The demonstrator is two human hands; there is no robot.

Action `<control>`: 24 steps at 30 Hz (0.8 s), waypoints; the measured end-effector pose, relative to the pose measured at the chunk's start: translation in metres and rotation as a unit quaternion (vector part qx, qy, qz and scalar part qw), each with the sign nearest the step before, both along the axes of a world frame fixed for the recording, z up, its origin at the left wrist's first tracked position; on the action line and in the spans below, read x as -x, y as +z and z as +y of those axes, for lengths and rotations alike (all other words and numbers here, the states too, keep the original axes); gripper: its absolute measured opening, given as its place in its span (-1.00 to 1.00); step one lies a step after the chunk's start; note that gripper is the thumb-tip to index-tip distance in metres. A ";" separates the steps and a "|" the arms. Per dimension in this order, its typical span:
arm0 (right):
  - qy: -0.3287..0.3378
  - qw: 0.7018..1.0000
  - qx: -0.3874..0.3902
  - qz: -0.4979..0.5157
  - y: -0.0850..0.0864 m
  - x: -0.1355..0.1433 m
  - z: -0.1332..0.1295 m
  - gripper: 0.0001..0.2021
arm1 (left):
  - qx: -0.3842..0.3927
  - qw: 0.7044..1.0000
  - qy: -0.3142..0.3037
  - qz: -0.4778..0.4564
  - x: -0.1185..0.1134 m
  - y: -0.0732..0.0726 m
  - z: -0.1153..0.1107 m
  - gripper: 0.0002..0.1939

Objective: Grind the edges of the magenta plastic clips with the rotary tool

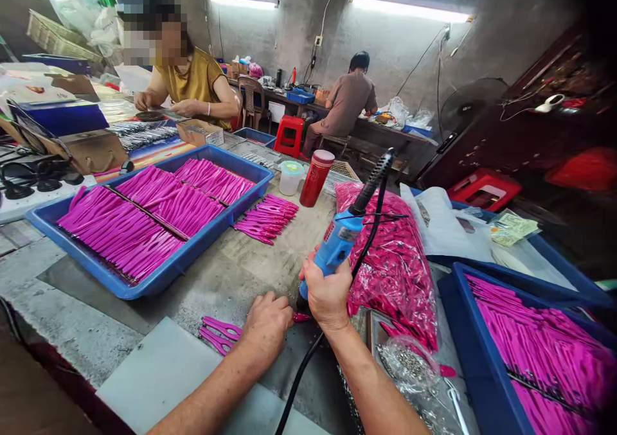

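My right hand is wrapped round a blue electric screwdriver, held nearly upright with its nose down at the tabletop. A black cable runs from its top end past my wrist. My left hand is closed with curled fingers beside the screwdriver's nose. It presses a slim magenta plastic piece, of which only a short end shows; the rest is hidden under the fingers. Left of that hand lie a few magenta plastic pieces with looped ends. Beyond, a row of similar pieces rests on the table.
A blue tray of magenta pieces stands left, another blue bin right. A bag of pink parts and small screws lie right of my hand. A red flask and a plastic tub stand ahead. Two people work beyond.
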State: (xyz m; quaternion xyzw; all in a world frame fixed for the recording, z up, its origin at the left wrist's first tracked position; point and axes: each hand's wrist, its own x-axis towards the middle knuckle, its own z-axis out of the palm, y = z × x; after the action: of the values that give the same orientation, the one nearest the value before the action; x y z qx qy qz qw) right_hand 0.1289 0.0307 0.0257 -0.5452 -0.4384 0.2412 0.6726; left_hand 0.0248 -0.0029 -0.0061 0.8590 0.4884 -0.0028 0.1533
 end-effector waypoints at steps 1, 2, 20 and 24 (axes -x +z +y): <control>0.004 1.000 0.009 0.000 0.000 0.001 0.002 -0.75 | 0.003 1.000 0.001 0.000 0.000 0.001 0.000 -0.75; 0.010 1.000 0.017 -0.001 0.000 0.002 0.003 -0.77 | 0.006 1.000 0.003 -0.002 0.000 0.001 0.000 -0.74; -0.051 0.972 -0.070 0.220 0.033 -0.049 -0.073 -0.64 | -0.018 0.998 0.032 -0.049 0.031 0.023 0.002 -0.78; -0.073 0.961 -0.064 0.259 0.025 -0.065 -0.090 -0.67 | -0.012 0.999 0.003 -0.032 0.058 0.027 0.000 -0.73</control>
State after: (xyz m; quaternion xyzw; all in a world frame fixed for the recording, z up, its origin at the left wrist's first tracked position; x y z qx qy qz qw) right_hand 0.1941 -0.0597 0.0510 -0.4499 -0.2231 0.2959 0.8126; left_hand -0.0332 -0.0034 0.0210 0.8590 0.4858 0.0311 0.1583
